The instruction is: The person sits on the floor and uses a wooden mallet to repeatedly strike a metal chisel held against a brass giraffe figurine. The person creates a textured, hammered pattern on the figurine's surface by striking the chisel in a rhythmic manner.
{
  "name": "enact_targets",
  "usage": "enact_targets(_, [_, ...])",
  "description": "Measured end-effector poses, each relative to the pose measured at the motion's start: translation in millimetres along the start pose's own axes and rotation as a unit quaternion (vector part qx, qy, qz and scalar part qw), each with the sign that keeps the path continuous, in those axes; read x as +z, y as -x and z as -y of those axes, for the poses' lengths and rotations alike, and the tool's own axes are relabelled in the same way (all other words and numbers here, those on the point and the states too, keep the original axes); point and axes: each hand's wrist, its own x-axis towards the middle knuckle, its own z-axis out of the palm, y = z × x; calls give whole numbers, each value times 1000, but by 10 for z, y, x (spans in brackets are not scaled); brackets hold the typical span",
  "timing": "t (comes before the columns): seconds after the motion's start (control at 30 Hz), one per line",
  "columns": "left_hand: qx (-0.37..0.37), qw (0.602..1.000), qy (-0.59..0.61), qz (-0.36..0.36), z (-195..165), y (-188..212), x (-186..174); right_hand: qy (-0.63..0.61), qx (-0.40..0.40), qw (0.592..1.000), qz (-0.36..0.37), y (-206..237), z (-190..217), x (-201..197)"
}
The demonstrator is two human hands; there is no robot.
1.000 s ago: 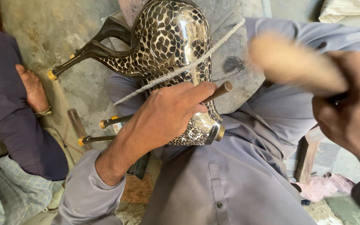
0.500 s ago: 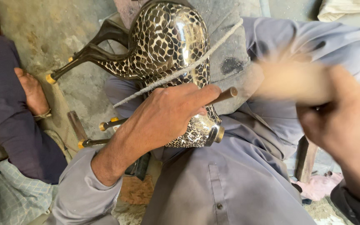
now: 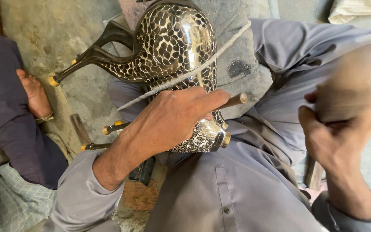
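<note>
The left hand point(image 3: 172, 118) pinches a metal punch point(image 3: 232, 101) against the patterned metal ewer point(image 3: 172, 47) lying on the lap under a cord point(image 3: 194, 71). The right hand point(image 3: 336, 133), fisted, raises a motion-blurred wooden mallet point(image 3: 357, 81). I judge this chasing mid-strike; the next blow needs a steady punch. The punch tip is hidden.

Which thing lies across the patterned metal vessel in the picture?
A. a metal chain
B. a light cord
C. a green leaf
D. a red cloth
B: a light cord runs slantwise over the dark, patterned vessel, above the left hand that holds a rod.
</note>
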Motion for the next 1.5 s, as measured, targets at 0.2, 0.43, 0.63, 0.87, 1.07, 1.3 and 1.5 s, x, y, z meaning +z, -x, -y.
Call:
enact_targets(0.2, [-4,1000,-9,13,12,-47,-15,130,-39,990,21,56,174,5])
enact_targets(0.43, [-12,999,-16,35,2,-95,-24,154,9,988,13,140,220,-31])
enact_targets(0.63, [-29,998,1,54,0,-122,-10,189,11,981,46,142,134,-69])
enact_targets(0.87, [-24,999,30,36,-29,-193,-24,-55,58,997,-10,73,80,-92])
enact_targets(1.07, [-25,1000,-8,-16,-149,-119,-77,382,-85,918,70,-32,-206,-270])
enact_targets(1.3, [-183,901,264,-291,-139,391,30,284,179,941,40,36,-625,-585])
enact_targets(1.5, [-226,877,250,-343,-154,459,330,285,163,944,36,5,-822,-619])
